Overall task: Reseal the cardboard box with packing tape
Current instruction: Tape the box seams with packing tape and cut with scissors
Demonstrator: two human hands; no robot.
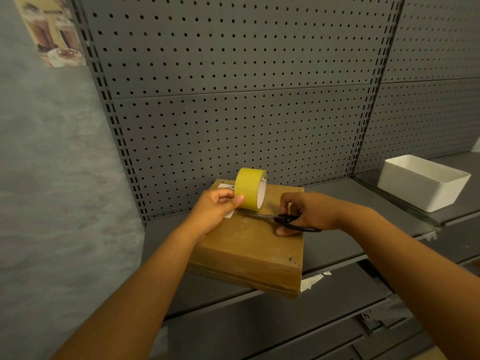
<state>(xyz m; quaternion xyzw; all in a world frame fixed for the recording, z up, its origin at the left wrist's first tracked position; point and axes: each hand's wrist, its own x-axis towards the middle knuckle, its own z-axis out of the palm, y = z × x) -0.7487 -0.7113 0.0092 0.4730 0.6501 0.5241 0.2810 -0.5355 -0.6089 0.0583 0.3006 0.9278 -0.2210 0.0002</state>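
The cardboard box is lying flat on a grey shelf, near corner hanging over the front edge. The left hand is holding the yellow tape roll upright just above the box top, thumb & fingers curled round the roll's near side. The right hand is gripping black scissors, fingers curled thru the handles, blades pointing left toward the spot under the roll, low over the lid.

Handling, as a guess: box looks stiff, flat & light-ish; w/ both hands busy nothing is pinning it, so it could slide or tip at the overhang, so press down on the lid near the middle. Roll is light & rigid, best held by the rim or thru the core. The tape itself is thin, sticky, probably clingy once cut.

Hard to make out: any pulled-out strip between roll & box is barely visible, being glossy & close to the cardboard colour. Can't tell if the blades are parted or closed, or if tape is already across the seam. A white label is partly hidden behind the roll. A white tub is sitting well apart to the right.
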